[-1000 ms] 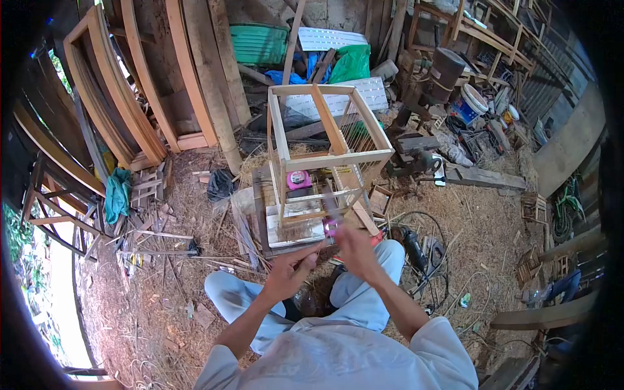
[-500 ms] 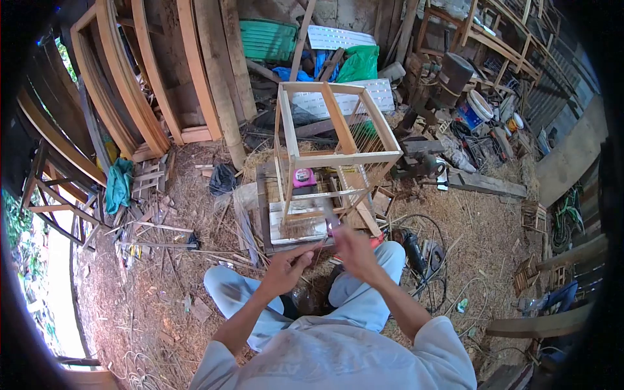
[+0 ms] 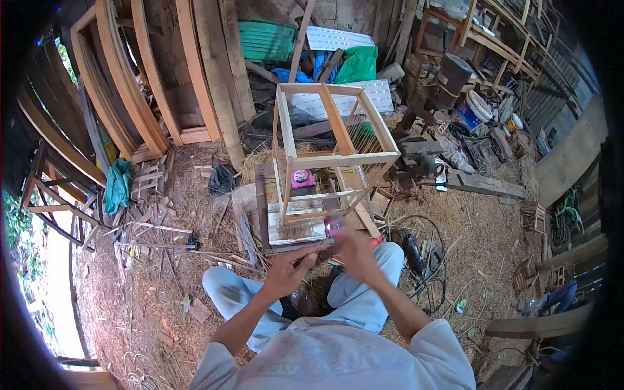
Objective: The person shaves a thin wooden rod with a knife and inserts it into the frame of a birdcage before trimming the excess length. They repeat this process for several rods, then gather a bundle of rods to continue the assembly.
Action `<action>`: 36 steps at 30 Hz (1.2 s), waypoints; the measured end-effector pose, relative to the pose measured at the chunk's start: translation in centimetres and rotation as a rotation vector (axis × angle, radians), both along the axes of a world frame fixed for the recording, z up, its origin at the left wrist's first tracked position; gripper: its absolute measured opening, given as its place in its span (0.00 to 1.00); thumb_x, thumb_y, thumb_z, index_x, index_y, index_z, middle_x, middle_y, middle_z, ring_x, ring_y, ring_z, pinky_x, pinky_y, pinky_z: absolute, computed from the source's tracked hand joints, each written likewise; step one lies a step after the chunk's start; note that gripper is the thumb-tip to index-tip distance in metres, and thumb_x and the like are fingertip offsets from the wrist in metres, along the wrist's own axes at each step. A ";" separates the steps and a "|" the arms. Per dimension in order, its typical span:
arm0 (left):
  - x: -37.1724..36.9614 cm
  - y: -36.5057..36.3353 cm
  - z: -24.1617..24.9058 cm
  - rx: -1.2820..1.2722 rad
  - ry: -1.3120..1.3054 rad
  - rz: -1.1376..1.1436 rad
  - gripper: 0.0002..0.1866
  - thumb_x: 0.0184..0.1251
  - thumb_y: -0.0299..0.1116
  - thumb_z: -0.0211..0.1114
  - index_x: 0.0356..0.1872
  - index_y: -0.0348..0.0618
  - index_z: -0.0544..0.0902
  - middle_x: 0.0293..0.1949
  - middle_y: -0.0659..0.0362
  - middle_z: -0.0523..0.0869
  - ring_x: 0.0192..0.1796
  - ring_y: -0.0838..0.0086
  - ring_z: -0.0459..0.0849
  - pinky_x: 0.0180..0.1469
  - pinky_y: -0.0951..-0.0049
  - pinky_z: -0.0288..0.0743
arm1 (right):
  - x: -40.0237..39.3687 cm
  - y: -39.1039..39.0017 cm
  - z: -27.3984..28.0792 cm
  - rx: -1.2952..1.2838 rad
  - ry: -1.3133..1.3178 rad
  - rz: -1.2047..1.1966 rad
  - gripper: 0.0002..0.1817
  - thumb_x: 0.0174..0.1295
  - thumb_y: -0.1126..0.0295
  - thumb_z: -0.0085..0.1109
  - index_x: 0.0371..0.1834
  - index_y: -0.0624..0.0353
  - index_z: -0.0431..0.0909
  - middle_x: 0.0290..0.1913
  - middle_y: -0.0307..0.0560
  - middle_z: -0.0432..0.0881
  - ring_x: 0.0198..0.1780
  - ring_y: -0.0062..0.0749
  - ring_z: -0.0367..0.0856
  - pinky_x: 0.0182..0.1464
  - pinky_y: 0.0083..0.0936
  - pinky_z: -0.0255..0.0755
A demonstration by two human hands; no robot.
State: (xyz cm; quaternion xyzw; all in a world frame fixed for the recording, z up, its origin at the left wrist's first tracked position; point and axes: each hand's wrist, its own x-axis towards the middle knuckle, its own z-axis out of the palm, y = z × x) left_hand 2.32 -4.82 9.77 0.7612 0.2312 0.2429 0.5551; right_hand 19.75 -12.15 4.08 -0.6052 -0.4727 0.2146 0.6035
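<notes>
My left hand (image 3: 287, 273) is closed in a pinch on a thin wooden stick (image 3: 320, 247), whose end points toward my other hand. Close beside it, my right hand (image 3: 357, 257) is smeared by motion and closed around what looks like a knife (image 3: 333, 225), its blade blurred. Just beyond both hands, a wooden frame cage (image 3: 342, 160) with thin bars along its right side stands on a low wooden board (image 3: 264, 224). A pink tape measure (image 3: 301, 179) appears through the frame.
Wood shavings and offcuts cover the ground (image 3: 162, 292). A black power tool (image 3: 413, 252) with a looped cord lies right of my knee. Curved wooden frames (image 3: 117, 78) lean at the left. Buckets (image 3: 479, 107) and scrap crowd the back right.
My right hand and the knife have shifted slightly; the blade, upright earlier, is now lower and more blurred. My left hand stays nearly in place with the stick.
</notes>
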 end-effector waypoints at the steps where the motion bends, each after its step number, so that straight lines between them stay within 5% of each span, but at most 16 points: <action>1: 0.0 0.3 -0.4 -0.103 0.043 0.001 0.16 0.69 0.38 0.56 0.52 0.41 0.79 0.35 0.60 0.84 0.34 0.82 0.75 0.41 0.78 0.71 | 0.0 -0.4 0.5 -0.005 -0.004 0.006 0.14 0.70 0.66 0.41 0.29 0.63 0.69 0.20 0.46 0.70 0.22 0.31 0.69 0.27 0.29 0.62; 3: -0.1 0.7 -0.9 -0.192 0.101 -0.010 0.17 0.70 0.40 0.55 0.52 0.40 0.79 0.37 0.60 0.84 0.36 0.83 0.74 0.43 0.79 0.70 | -0.6 -1.0 2.9 -0.131 -0.276 0.098 0.14 0.70 0.64 0.44 0.30 0.60 0.71 0.21 0.38 0.70 0.22 0.23 0.67 0.27 0.26 0.62; 6: 0.2 0.4 -1.7 0.206 -0.104 0.007 0.18 0.70 0.42 0.55 0.52 0.42 0.80 0.32 0.61 0.82 0.32 0.83 0.73 0.38 0.79 0.70 | 0.4 -0.4 5.3 -0.221 0.051 0.075 0.13 0.71 0.63 0.43 0.33 0.58 0.73 0.22 0.32 0.67 0.21 0.15 0.63 0.22 0.17 0.58; 7: 0.1 0.4 -1.6 0.166 -0.056 0.002 0.18 0.70 0.42 0.55 0.52 0.42 0.79 0.31 0.61 0.82 0.31 0.83 0.73 0.37 0.79 0.70 | 0.3 -0.4 5.5 -0.206 0.300 0.053 0.14 0.72 0.62 0.41 0.34 0.57 0.73 0.21 0.31 0.65 0.21 0.13 0.61 0.21 0.15 0.56; 11: -0.4 0.5 -0.2 -0.043 0.143 -0.046 0.18 0.70 0.43 0.54 0.50 0.41 0.81 0.30 0.62 0.83 0.30 0.83 0.74 0.34 0.79 0.70 | 0.6 0.0 7.5 -0.212 0.392 0.114 0.17 0.73 0.59 0.38 0.37 0.59 0.74 0.18 0.28 0.61 0.17 0.10 0.55 0.17 0.13 0.51; 15: -1.6 0.4 -0.4 -0.158 0.187 -0.070 0.17 0.70 0.41 0.55 0.49 0.40 0.81 0.29 0.62 0.84 0.29 0.82 0.74 0.34 0.79 0.70 | 1.9 0.1 6.5 -0.065 0.244 -0.034 0.17 0.73 0.60 0.38 0.37 0.59 0.74 0.18 0.29 0.62 0.15 0.10 0.55 0.16 0.13 0.51; 18: -1.7 -0.1 -1.1 0.036 0.100 0.051 0.13 0.68 0.34 0.57 0.47 0.38 0.80 0.29 0.58 0.84 0.30 0.77 0.79 0.34 0.77 0.73 | 1.1 -0.4 5.8 -0.128 0.235 -0.090 0.17 0.73 0.60 0.37 0.37 0.59 0.74 0.18 0.30 0.63 0.16 0.11 0.58 0.17 0.14 0.52; 20: -1.0 -0.1 -1.9 0.383 -0.016 0.158 0.11 0.64 0.25 0.58 0.47 0.38 0.79 0.31 0.54 0.85 0.36 0.68 0.85 0.37 0.72 0.76 | 0.5 -0.5 3.4 0.015 -0.327 -0.030 0.18 0.73 0.61 0.36 0.34 0.61 0.72 0.18 0.32 0.64 0.19 0.14 0.61 0.20 0.17 0.56; 21: -0.9 -0.3 -1.8 0.383 -0.018 0.160 0.11 0.64 0.25 0.58 0.47 0.38 0.79 0.31 0.54 0.85 0.36 0.68 0.85 0.37 0.72 0.76 | 0.6 -0.7 4.0 0.016 -0.329 -0.029 0.18 0.73 0.61 0.36 0.34 0.61 0.72 0.18 0.32 0.64 0.19 0.14 0.61 0.20 0.17 0.56; 23: -1.1 -0.3 -1.2 0.400 -0.014 0.181 0.12 0.59 0.19 0.58 0.45 0.37 0.79 0.35 0.51 0.85 0.41 0.61 0.86 0.40 0.68 0.78 | 0.8 -1.3 6.2 -0.130 -0.301 -0.051 0.10 0.69 0.71 0.38 0.33 0.63 0.69 0.19 0.50 0.69 0.21 0.40 0.70 0.25 0.34 0.63; 24: -1.1 -0.3 -0.8 0.403 -0.013 0.179 0.12 0.59 0.19 0.58 0.45 0.37 0.79 0.35 0.51 0.85 0.41 0.61 0.86 0.40 0.68 0.78 | 1.1 -1.1 7.2 -0.196 0.016 -0.170 0.08 0.68 0.72 0.41 0.34 0.64 0.68 0.18 0.52 0.69 0.20 0.44 0.70 0.24 0.34 0.62; 27: -0.7 -0.6 -0.5 0.436 0.027 0.184 0.12 0.58 0.18 0.57 0.44 0.37 0.79 0.36 0.51 0.85 0.40 0.60 0.85 0.40 0.69 0.78 | -0.9 -0.9 4.6 -0.214 -0.352 -0.106 0.08 0.68 0.71 0.41 0.34 0.63 0.68 0.20 0.53 0.71 0.21 0.49 0.71 0.25 0.38 0.63; 29: -0.9 0.2 -0.6 0.445 0.070 0.192 0.12 0.58 0.18 0.57 0.43 0.37 0.79 0.36 0.50 0.85 0.40 0.58 0.85 0.40 0.68 0.78 | 0.2 -0.9 6.1 -0.229 -0.319 -0.105 0.09 0.68 0.70 0.41 0.33 0.64 0.68 0.21 0.56 0.74 0.24 0.49 0.75 0.28 0.41 0.65; 31: -0.8 0.2 -0.1 0.450 0.055 0.180 0.12 0.59 0.18 0.57 0.44 0.37 0.79 0.36 0.50 0.85 0.39 0.58 0.85 0.40 0.68 0.78 | 1.5 -0.8 7.1 -0.222 0.119 -0.267 0.15 0.70 0.67 0.39 0.28 0.64 0.68 0.19 0.54 0.70 0.23 0.49 0.70 0.27 0.37 0.62; 32: -0.6 -0.1 0.0 0.446 0.038 0.173 0.12 0.59 0.18 0.57 0.44 0.37 0.79 0.36 0.49 0.84 0.39 0.58 0.85 0.39 0.67 0.78 | 1.4 -0.6 2.8 -0.119 -0.589 -0.235 0.14 0.68 0.67 0.38 0.29 0.64 0.69 0.20 0.55 0.71 0.23 0.47 0.71 0.27 0.38 0.63; 36: -0.6 1.0 0.1 0.496 0.104 0.207 0.12 0.58 0.18 0.57 0.43 0.36 0.79 0.36 0.49 0.85 0.39 0.59 0.85 0.40 0.67 0.78 | 1.8 -0.8 5.8 -0.211 -0.189 -0.246 0.15 0.69 0.66 0.38 0.29 0.65 0.69 0.20 0.54 0.72 0.23 0.43 0.71 0.28 0.37 0.64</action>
